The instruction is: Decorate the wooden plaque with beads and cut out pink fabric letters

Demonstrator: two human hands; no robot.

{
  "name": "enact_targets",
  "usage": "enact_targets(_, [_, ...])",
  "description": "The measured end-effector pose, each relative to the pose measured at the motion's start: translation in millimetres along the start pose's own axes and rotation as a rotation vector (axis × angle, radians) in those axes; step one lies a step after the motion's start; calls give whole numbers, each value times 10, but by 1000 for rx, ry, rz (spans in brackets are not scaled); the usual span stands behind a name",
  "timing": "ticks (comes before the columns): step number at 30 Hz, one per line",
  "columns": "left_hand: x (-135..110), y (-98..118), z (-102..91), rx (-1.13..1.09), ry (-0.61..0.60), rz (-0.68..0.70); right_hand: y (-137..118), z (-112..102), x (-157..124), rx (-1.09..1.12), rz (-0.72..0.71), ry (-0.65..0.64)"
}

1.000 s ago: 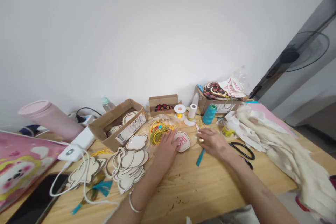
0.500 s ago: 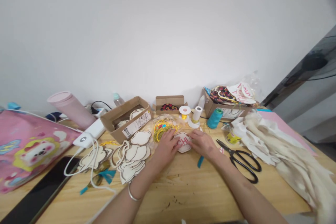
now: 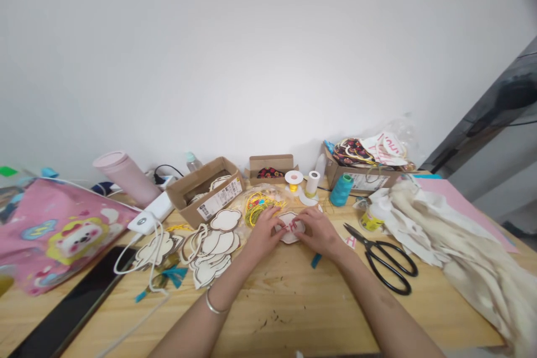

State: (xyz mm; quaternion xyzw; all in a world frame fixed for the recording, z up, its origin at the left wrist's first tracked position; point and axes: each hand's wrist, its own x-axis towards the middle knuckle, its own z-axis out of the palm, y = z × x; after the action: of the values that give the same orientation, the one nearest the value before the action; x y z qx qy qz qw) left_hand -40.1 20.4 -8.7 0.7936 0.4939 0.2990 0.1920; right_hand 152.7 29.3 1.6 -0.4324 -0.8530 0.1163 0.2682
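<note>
On the table in front of me lies a small pale cloud-shaped patch [image 3: 289, 238] with red lettering, partly covered by my fingers. My left hand [image 3: 265, 233] has curled fingers pressed on its left side. From the right, my right hand [image 3: 319, 230] bends its thumb and fingertips onto the lettering. A tangle of yellow cord [image 3: 257, 208] lies just beyond my left fingers. Beside my left wrist is a pile of cream cloud-shaped pieces [image 3: 216, 243]. A short teal scrap [image 3: 316, 260] sits under my right wrist.
Black-handled scissors [image 3: 384, 257] lie right of my right forearm, near a yellow-labelled jar [image 3: 372, 218] and crumpled cream fabric [image 3: 461, 251]. Behind stand a teal thread cone [image 3: 342, 190], a white roll [image 3: 312, 182] and open cardboard boxes [image 3: 218, 201]. A white cable [image 3: 155, 274] loops at left.
My fingers have drawn inward over the patch, covering more of its letters. The camera view has shifted slightly to the left. Other things on the table stay in place.
</note>
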Motion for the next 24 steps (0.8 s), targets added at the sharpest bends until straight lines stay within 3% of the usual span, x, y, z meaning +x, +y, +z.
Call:
enact_targets(3, [-17, 57, -26, -59, 38, 57, -28, -50, -16, 187, -41, 64])
enact_targets(6, [-27, 144, -42, -202, 78, 24, -80, -74, -29, 413, 100, 50])
enact_targets(9, [-18, 282, -28, -551, 66, -202, -140, -66, -26, 517, 239, 65])
enact_targets(11, [-4, 404, 0, -863, -22, -355, -165, -56, -14, 549, 282, 108])
enact_targets(13, [8, 532, 35, -1106, -86, -448, -147, -61, -29, 576, 317, 143])
enact_targets(15, [15, 635, 65, -1235, -76, -507, -60, -104, -129, 565, 336, 171])
enact_targets(17, [13, 687, 86, -1261, -35, -525, 107, -208, -363, 474, 352, 216])
enact_targets(20, [-6, 662, 109, -1240, 39, -525, 432, -475, -930, 164, 394, 284])
enact_targets(24, [-36, 561, 134, -1245, 128, -543, 641, -826, -1606, -189, 492, 160])
